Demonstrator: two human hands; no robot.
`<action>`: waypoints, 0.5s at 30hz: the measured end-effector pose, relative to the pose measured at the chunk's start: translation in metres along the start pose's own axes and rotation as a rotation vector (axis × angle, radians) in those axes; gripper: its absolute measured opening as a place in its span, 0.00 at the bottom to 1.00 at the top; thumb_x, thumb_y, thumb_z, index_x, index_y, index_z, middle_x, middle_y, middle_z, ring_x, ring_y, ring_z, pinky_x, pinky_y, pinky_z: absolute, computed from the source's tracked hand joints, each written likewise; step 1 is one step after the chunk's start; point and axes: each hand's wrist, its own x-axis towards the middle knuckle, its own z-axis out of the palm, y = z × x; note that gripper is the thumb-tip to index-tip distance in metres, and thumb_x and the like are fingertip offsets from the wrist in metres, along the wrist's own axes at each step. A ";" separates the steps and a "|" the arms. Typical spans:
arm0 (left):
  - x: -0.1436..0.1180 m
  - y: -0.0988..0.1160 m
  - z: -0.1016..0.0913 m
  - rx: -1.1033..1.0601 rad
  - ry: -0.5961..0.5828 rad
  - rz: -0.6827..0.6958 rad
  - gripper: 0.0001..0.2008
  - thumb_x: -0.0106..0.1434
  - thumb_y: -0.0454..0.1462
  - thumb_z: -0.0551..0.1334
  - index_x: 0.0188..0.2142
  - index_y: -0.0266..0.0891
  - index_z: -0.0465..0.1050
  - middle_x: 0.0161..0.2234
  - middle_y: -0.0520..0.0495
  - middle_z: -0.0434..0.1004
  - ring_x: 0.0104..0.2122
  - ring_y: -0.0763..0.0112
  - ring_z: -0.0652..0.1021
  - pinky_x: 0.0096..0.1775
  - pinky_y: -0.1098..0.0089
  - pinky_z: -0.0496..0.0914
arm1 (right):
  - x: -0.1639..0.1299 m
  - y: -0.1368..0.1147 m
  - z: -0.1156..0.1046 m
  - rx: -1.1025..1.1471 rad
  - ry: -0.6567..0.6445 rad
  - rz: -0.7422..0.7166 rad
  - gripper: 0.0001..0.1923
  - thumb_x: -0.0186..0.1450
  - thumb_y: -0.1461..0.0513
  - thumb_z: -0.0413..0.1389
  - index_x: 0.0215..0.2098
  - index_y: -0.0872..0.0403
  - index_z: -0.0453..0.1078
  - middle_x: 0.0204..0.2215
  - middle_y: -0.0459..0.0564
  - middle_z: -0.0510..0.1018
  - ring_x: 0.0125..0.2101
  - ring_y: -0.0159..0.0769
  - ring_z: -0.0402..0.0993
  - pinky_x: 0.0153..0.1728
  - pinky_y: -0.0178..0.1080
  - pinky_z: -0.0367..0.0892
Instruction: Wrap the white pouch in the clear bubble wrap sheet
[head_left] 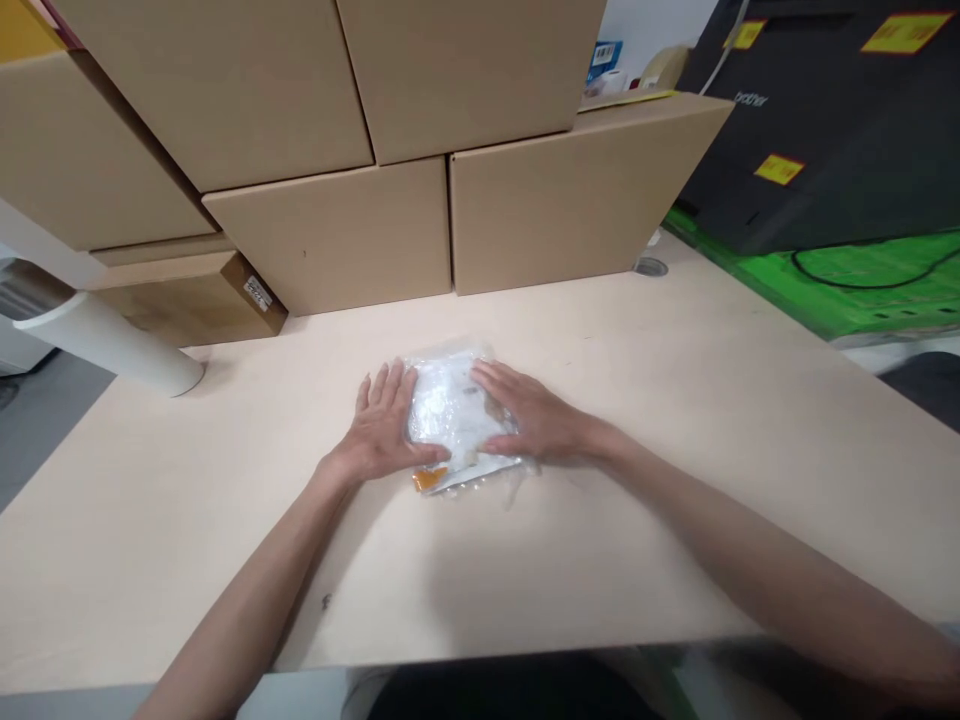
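Note:
A clear plastic bag (pixel 448 408) with white contents and an orange bit at its near corner lies flat on the pale wooden table (pixel 675 420). My left hand (pixel 382 425) rests flat on the bag's left side, fingers spread, thumb across its near edge. My right hand (pixel 529 412) lies palm down on the bag's right side. Both hands press on the bag; neither grips it.
Stacked cardboard boxes (pixel 420 190) line the far edge of the table. A white roll (pixel 112 340) lies at the left. A black printer (pixel 840 120) sits on a green surface (pixel 862 285) at the right. A small round grommet (pixel 649 266) is near the boxes.

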 end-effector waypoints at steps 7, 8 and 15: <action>0.000 0.000 0.000 -0.045 -0.045 0.007 0.63 0.48 0.63 0.67 0.72 0.39 0.36 0.72 0.32 0.32 0.70 0.44 0.38 0.67 0.46 0.36 | 0.000 -0.002 0.004 -0.025 -0.033 0.037 0.53 0.60 0.39 0.57 0.74 0.46 0.37 0.73 0.53 0.38 0.71 0.54 0.33 0.68 0.58 0.39; 0.000 0.000 -0.001 -0.037 -0.050 0.001 0.63 0.49 0.63 0.67 0.72 0.39 0.35 0.72 0.32 0.32 0.71 0.45 0.38 0.67 0.46 0.36 | 0.001 -0.002 0.004 -0.023 -0.035 0.041 0.54 0.60 0.39 0.57 0.74 0.46 0.37 0.73 0.53 0.38 0.71 0.54 0.33 0.68 0.58 0.38; -0.001 -0.010 -0.011 -0.040 -0.116 0.052 0.64 0.49 0.59 0.69 0.72 0.41 0.32 0.72 0.33 0.27 0.70 0.44 0.36 0.67 0.45 0.36 | -0.005 0.008 -0.016 0.073 -0.104 -0.041 0.56 0.57 0.37 0.59 0.73 0.47 0.39 0.73 0.52 0.39 0.71 0.54 0.34 0.69 0.56 0.38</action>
